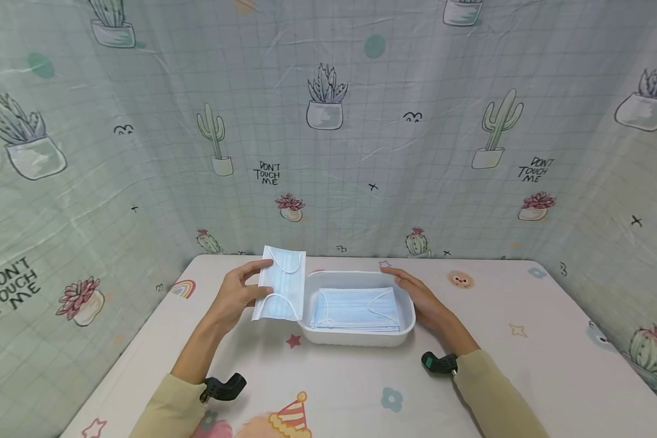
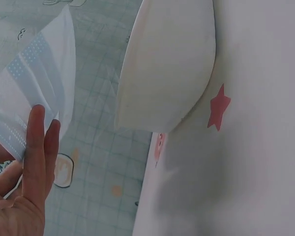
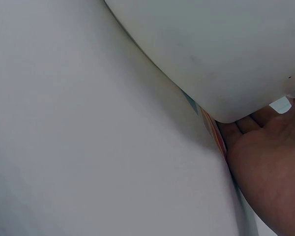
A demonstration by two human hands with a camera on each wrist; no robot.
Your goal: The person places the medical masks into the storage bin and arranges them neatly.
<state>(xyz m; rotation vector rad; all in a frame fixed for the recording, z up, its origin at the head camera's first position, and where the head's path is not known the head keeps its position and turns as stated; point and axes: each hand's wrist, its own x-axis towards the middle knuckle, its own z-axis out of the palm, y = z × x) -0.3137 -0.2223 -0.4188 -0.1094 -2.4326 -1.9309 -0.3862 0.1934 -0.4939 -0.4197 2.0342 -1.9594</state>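
Note:
In the head view my left hand pinches a light-blue face mask by its left edge, thumb below and fingers above. The mask stands raised at the left end of a white plastic tub, its ear loops showing. The left wrist view shows the mask bent between the fingers. Inside the tub lies a flat stack of similar masks. Against the tub's right end rests my right hand, its fingers reaching along the far corner. In the right wrist view the tub wall partly hides those fingers.
The tub stands on a white table printed with stars, flowers and faces. Behind and at both sides hangs a patterned curtain with cactus drawings. Each wrist wears a small black device, the left one close above the tabletop.

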